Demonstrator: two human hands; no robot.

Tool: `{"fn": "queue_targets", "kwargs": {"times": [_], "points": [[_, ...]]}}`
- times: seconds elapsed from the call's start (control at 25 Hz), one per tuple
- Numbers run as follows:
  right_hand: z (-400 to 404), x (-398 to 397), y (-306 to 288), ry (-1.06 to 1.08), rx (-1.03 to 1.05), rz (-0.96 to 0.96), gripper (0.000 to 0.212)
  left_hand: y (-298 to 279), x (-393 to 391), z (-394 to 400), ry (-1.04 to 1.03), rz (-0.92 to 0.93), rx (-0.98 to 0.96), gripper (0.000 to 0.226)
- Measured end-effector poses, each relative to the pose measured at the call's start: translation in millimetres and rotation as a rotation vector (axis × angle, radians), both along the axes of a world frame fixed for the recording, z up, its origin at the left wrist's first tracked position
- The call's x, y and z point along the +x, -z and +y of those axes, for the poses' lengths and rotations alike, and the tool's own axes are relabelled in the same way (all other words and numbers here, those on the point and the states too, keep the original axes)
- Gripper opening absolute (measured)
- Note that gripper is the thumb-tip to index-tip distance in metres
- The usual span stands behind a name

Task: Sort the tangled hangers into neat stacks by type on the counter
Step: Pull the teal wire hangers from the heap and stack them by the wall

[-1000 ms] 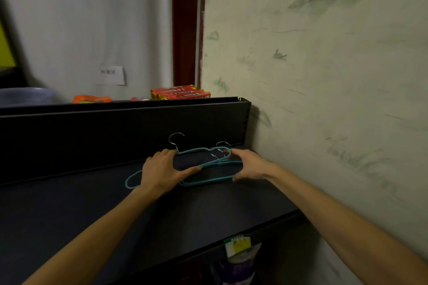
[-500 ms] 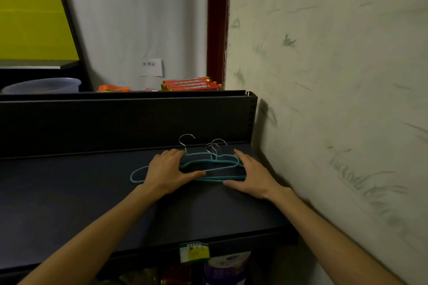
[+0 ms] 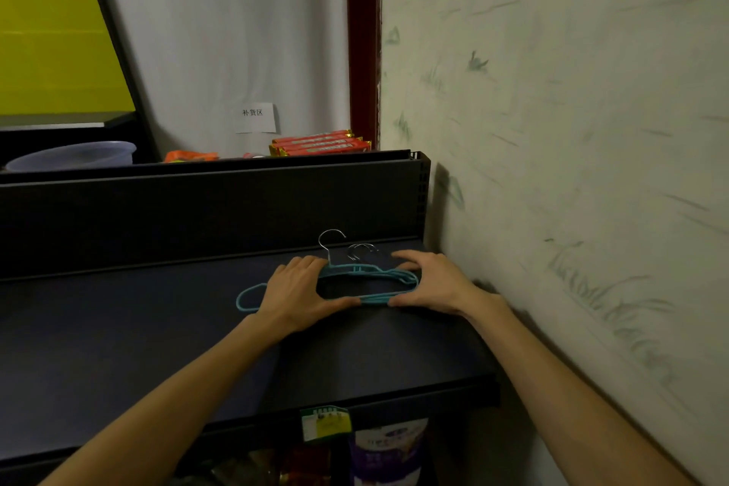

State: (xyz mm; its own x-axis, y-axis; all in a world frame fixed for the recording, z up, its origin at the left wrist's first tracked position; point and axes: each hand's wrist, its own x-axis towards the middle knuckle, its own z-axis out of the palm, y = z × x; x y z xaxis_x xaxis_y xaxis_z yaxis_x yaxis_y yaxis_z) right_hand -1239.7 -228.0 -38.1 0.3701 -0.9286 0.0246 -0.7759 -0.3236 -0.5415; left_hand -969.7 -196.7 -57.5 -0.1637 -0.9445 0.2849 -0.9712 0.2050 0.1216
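A small stack of teal wire hangers (image 3: 376, 299) with silver hooks (image 3: 330, 237) lies flat on the dark counter (image 3: 157, 331), near its right end by the wall. My left hand (image 3: 296, 288) rests on the stack's left half, fingers over the top edge and thumb stretched along the bottom bar. One hanger's left end (image 3: 246, 298) sticks out past this hand. My right hand (image 3: 434, 282) cups the stack's right end, with fingers over the top and thumb against the bottom bar. The two thumbs almost meet.
A tall dark back panel (image 3: 205, 209) closes off the counter behind, and a painted wall (image 3: 552, 170) stands right beside it. Red snack packs (image 3: 321, 142) and a pale basin (image 3: 75, 156) sit above the panel. A price tag (image 3: 325, 422) hangs at the front edge, over packaged goods.
My right hand moved from lying flat beside the hangers to cupping their right end. My left hand stays on the stack. The hangers lie more closely together.
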Motion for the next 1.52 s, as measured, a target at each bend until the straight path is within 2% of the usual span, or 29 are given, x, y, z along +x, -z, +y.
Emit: {"fn": "queue_targets", "kwargs": {"times": [0.28, 0.48, 0.72, 0.88, 1.0, 1.2, 1.4, 1.52], "points": [[5, 13, 9, 0.042, 0.047, -0.070, 0.097, -6, 7, -2, 0.005, -0.012, 0.105, 0.103], [12, 4, 4, 0.070, 0.026, -0.035, 0.109, -7, -5, -6, 0.067, -0.013, 0.070, 0.102], [9, -3, -3, 0.072, 0.036, 0.067, 0.079, 1, -33, -16, 0.093, -0.001, 0.088, 0.104], [7, -1, -3, 0.070, 0.044, 0.044, 0.079, -1, -24, -16, 0.128, -0.003, 0.141, 0.108], [7, -3, -4, 0.056, 0.021, 0.093, 0.074, -9, 0, -19, 0.121, -0.012, 0.248, 0.119], [2, -10, -13, 0.060, 0.023, 0.156, 0.072, -18, 32, -26, 0.103, -0.056, 0.341, 0.101], [2, -2, -14, 0.044, 0.043, 0.256, 0.082, -26, 29, -28, 0.103, -0.048, 0.385, 0.088], [-5, 5, -20, 0.027, 0.057, 0.312, 0.079, -28, 30, -31, 0.084, -0.044, 0.379, 0.086]]}}
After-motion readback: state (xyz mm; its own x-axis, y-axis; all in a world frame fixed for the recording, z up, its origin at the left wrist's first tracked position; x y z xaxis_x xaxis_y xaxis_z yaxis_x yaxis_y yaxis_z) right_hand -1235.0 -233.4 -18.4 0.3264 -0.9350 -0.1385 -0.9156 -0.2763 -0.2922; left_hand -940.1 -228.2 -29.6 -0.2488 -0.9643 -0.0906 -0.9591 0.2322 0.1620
